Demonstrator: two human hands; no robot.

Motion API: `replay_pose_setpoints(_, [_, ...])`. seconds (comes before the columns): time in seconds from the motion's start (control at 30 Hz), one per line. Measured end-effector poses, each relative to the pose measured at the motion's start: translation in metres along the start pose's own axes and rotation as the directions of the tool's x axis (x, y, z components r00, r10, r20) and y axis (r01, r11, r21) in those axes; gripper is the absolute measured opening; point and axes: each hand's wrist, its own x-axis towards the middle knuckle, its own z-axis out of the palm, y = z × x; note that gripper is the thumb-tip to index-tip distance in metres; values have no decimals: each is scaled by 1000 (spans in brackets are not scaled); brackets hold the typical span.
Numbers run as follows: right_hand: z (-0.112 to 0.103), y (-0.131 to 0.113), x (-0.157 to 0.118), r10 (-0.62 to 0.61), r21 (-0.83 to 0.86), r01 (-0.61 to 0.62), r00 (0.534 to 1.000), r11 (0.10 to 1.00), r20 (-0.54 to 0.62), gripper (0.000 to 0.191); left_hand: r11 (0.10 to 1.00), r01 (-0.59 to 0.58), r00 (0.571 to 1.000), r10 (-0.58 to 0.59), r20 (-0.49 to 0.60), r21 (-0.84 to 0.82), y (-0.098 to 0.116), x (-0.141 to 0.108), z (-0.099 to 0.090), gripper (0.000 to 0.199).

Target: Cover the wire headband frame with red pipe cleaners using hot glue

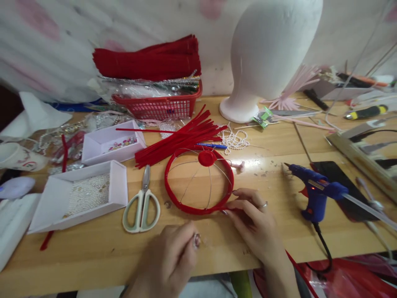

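A red fuzzy ring (169, 187) with thin wires arching across it lies on the wooden table, a small red disc (207, 158) at its far side. My right hand (252, 219) pinches the near right edge of the ring between thumb and fingers. Below the ring, my left hand (176, 252) is closed and slightly blurred, apart from the ring; whatever its fingertips hold is too small to name. White-handled scissors (141, 207) lie left of the ring. Behind it is a pile of red fuzzy stems (173, 145), with a blue pen (212, 146) beside them.
Two white trays (119, 186) of beads and gems stand left. A red basket (164, 106) and a white foam head (266, 54) are at the back. A blue glue gun (319, 188), dark phone (344, 194) and power strip (366, 153) lie right.
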Motion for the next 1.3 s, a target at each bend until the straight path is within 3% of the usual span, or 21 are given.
replay_pose_setpoints(0.13, [2, 0, 1, -28, 37, 27, 999, 999, 27, 11, 996, -14, 993, 4, 117, 88, -10, 1, -10, 41])
replay_pose_setpoints(0.37, [9, -2, -1, 11, 17, -13, 996, 1000, 83, 10, 991, -26, 992, 42, -122, 128, -23, -3, -23, 44])
replay_pose_setpoints(0.47, [13, -5, -5, 46, -29, -45, 998, 999, 35, 8, 994, 29, 985, -11, -173, 103, -25, -4, -22, 39])
replay_pose_setpoints(0.57, [18, -13, -8, 74, -61, -78, 995, 995, -67, 11, 996, 75, 981, -80, -174, -38, -31, -9, -21, 20])
replay_pose_setpoints(0.73, [30, -34, -12, 119, -100, -139, 977, 985, -176, 15, 986, 5, 976, -41, -215, -164, -42, -21, -21, 10])
replay_pose_setpoints(0.87, [42, -52, -10, 54, -63, -60, 994, 996, -93, 12, 992, -69, 952, 34, -303, -107, -44, -26, -25, 12])
replay_pose_setpoints(0.97, [46, -62, -8, -5, -58, 5, 1000, 998, 3, 20, 996, -51, 959, 29, -283, -71, -42, -26, -27, 14])
replay_pose_setpoints(1.17, [27, -65, -18, 56, -86, -54, 998, 995, 27, 20, 990, -99, 946, 62, -317, -104, -40, -18, -17, 23])
replay_pose_setpoints(1.3, [14, -59, -20, 76, -105, -75, 997, 992, 9, 19, 992, -118, 939, 98, -330, -40, -37, -8, -8, 22])
